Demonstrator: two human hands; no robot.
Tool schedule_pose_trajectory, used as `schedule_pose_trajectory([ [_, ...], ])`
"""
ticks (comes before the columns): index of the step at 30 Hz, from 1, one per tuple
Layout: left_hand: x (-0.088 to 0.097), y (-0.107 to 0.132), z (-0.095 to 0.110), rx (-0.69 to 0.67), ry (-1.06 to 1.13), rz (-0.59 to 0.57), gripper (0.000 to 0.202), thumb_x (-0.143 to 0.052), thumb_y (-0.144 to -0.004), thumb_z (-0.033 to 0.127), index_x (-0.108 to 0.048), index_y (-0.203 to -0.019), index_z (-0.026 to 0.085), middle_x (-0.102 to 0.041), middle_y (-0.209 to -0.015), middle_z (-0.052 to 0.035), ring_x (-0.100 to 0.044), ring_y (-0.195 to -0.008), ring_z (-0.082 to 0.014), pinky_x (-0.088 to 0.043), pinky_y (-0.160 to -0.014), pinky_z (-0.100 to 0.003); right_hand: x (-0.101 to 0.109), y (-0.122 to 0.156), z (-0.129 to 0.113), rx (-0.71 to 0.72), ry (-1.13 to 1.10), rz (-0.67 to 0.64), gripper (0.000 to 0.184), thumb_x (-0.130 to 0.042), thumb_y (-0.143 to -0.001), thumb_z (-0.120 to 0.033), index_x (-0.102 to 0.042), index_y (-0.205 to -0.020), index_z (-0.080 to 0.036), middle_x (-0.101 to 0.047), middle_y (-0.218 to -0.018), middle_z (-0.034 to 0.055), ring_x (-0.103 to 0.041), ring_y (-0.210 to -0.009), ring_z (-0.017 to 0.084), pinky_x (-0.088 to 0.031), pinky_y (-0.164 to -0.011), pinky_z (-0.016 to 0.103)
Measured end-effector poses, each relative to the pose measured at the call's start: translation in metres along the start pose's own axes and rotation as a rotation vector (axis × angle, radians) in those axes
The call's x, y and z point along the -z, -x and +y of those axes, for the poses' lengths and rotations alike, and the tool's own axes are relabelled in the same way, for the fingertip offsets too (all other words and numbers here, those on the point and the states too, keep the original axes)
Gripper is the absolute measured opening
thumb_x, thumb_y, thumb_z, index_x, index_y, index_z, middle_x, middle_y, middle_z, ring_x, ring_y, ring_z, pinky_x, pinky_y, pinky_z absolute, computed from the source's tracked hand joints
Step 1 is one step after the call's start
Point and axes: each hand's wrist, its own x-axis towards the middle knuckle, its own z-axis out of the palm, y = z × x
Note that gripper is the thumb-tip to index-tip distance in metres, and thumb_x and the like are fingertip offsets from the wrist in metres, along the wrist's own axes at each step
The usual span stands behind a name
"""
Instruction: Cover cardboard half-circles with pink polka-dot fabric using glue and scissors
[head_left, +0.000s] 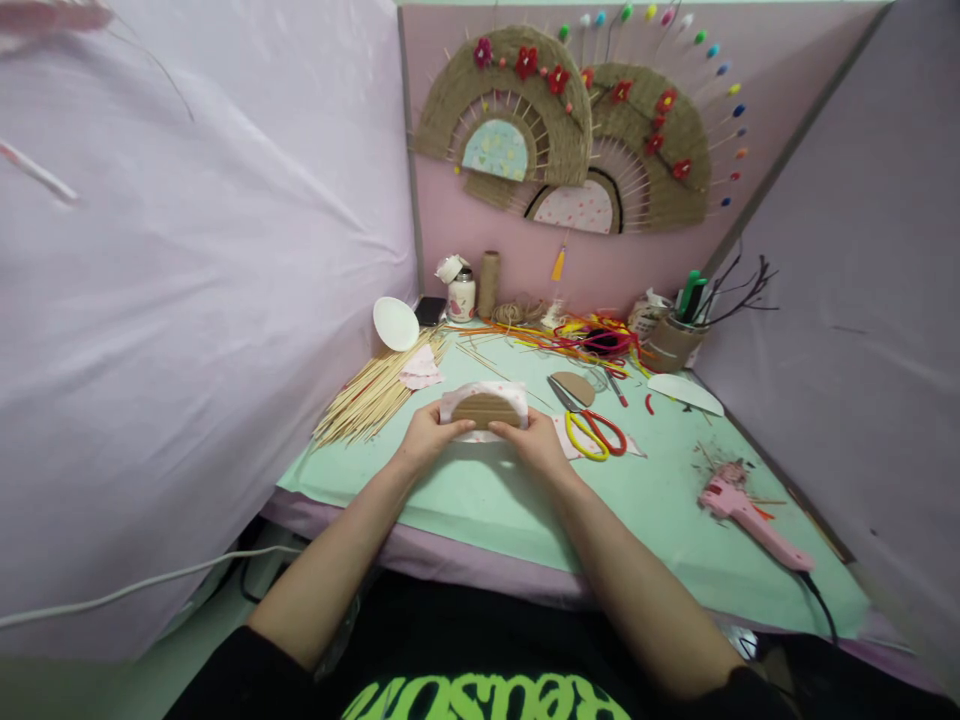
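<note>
Between my two hands is a half-round piece of brown cardboard (486, 411), laid against a white cloth with pink dots (491, 388). My left hand (435, 437) grips its left end, thumb on the cardboard's front and fingers behind. On the right end, my right hand (534, 438) holds it the same way. The cloth sticks out above and below the cardboard. Just right of my right hand lie scissors (592, 430) with one yellow and one red handle, on another dotted cloth scrap (568, 440). A second cardboard half-round (576, 388) lies behind the blades.
Thin bamboo sticks (367, 400) are spread at left, with a cloth scrap (421, 370) on them. A pink glue gun (754, 520) rests at right. Coloured pipe cleaners (600, 335), a flask (461, 295) and a pen pot (673, 342) stand behind. Twine fans (517, 110) hang on the wall.
</note>
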Motion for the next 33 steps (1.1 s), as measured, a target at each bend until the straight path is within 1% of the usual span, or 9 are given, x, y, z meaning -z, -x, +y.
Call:
schedule_pose_trajectory([
  [9, 0.002, -0.001, -0.004, -0.006, -0.05, 0.048, 0.041, -0.083, -0.059, 0.03, -0.074, -0.095, 0.012, -0.074, -0.091, -0.0077, -0.067, -0.083, -0.023, -0.049, -0.079, -0.033, 0.001, -0.002, 0.003, 0.047, 0.101, 0.053, 0.037, -0.072, -0.063, -0.041, -0.073, -0.087, -0.013, -0.072, -0.08, 0.0056, -0.06, -0.071, 0.02, -0.045, -0.064, 0.029],
  [13, 0.003, -0.001, -0.005, 0.023, 0.019, 0.011, 0.043, -0.084, -0.059, 0.03, -0.074, -0.097, 0.012, -0.075, -0.096, -0.0087, -0.068, -0.086, -0.0234, -0.049, -0.08, -0.033, 0.003, -0.003, 0.004, 0.029, 0.092, 0.045, 0.037, -0.071, -0.063, -0.043, -0.071, -0.085, -0.013, -0.068, -0.075, 0.0039, -0.056, -0.067, 0.018, -0.041, -0.061, 0.028],
  [17, 0.005, -0.002, -0.009, 0.075, 0.146, -0.033, 0.042, -0.082, -0.063, 0.038, -0.074, -0.096, 0.012, -0.075, -0.091, -0.0079, -0.067, -0.08, -0.0214, -0.049, -0.078, -0.032, 0.008, -0.005, 0.002, 0.022, 0.103, 0.025, 0.031, -0.068, -0.065, -0.047, -0.063, -0.068, -0.016, -0.058, -0.061, -0.001, -0.046, -0.059, 0.013, -0.035, -0.057, 0.026],
  [21, 0.004, -0.003, -0.009, 0.117, 0.243, -0.005, 0.046, -0.085, -0.058, 0.038, -0.073, -0.093, 0.011, -0.075, -0.086, -0.0067, -0.067, -0.075, -0.0194, -0.049, -0.076, -0.031, 0.011, -0.005, -0.001, 0.035, 0.135, 0.025, 0.036, -0.065, -0.066, -0.051, -0.053, -0.058, -0.018, -0.047, -0.053, -0.0038, -0.038, -0.055, 0.011, -0.03, -0.054, 0.025],
  [25, 0.003, -0.003, -0.006, 0.146, 0.27, 0.015, 0.044, -0.087, -0.056, 0.035, -0.073, -0.089, 0.011, -0.074, -0.082, -0.0058, -0.066, -0.072, -0.0173, -0.05, -0.074, -0.029, 0.011, -0.005, 0.0, 0.001, 0.135, 0.04, 0.036, -0.067, -0.066, -0.05, -0.053, -0.055, -0.019, -0.046, -0.051, -0.0042, -0.036, -0.053, 0.01, -0.027, -0.052, 0.025],
  [27, 0.005, -0.003, -0.003, 0.159, 0.313, 0.006, 0.041, -0.085, -0.059, 0.034, -0.072, -0.091, 0.012, -0.074, -0.083, -0.0052, -0.066, -0.072, -0.0162, -0.05, -0.074, -0.029, 0.012, -0.007, 0.001, -0.032, 0.066, 0.046, 0.034, -0.07, -0.064, -0.049, -0.057, -0.058, -0.018, -0.049, -0.053, -0.0035, -0.04, -0.054, 0.011, -0.029, -0.053, 0.025],
  [29, 0.007, -0.001, 0.001, 0.151, 0.388, -0.017, 0.039, -0.082, -0.065, 0.036, -0.072, -0.096, 0.014, -0.074, -0.09, -0.0057, -0.067, -0.078, -0.0168, -0.051, -0.079, -0.031, 0.012, -0.009, 0.002, -0.088, -0.111, 0.052, 0.032, -0.075, -0.061, -0.047, -0.064, -0.066, -0.017, -0.057, -0.059, -0.0022, -0.046, -0.057, 0.012, -0.035, -0.056, 0.025],
  [31, 0.009, 0.001, 0.004, 0.131, 0.448, -0.082, 0.04, -0.077, -0.071, 0.041, -0.071, -0.102, 0.017, -0.074, -0.102, -0.0081, -0.068, -0.093, -0.0202, -0.049, -0.091, -0.035, 0.012, -0.011, 0.002, -0.149, -0.344, 0.05, 0.033, -0.08, -0.056, -0.043, -0.068, -0.076, -0.018, -0.063, -0.068, -0.0014, -0.052, -0.062, 0.012, -0.041, -0.06, 0.025],
  [33, 0.006, 0.003, 0.006, 0.105, 0.428, -0.203, 0.044, -0.077, -0.072, 0.041, -0.07, -0.109, 0.018, -0.07, -0.116, -0.011, -0.063, -0.112, -0.0252, -0.041, -0.103, -0.04, 0.011, -0.012, 0.001, -0.195, -0.519, 0.03, 0.035, -0.084, -0.053, -0.037, -0.069, -0.079, -0.02, -0.066, -0.073, -0.0013, -0.055, -0.066, 0.011, -0.045, -0.062, 0.024],
])
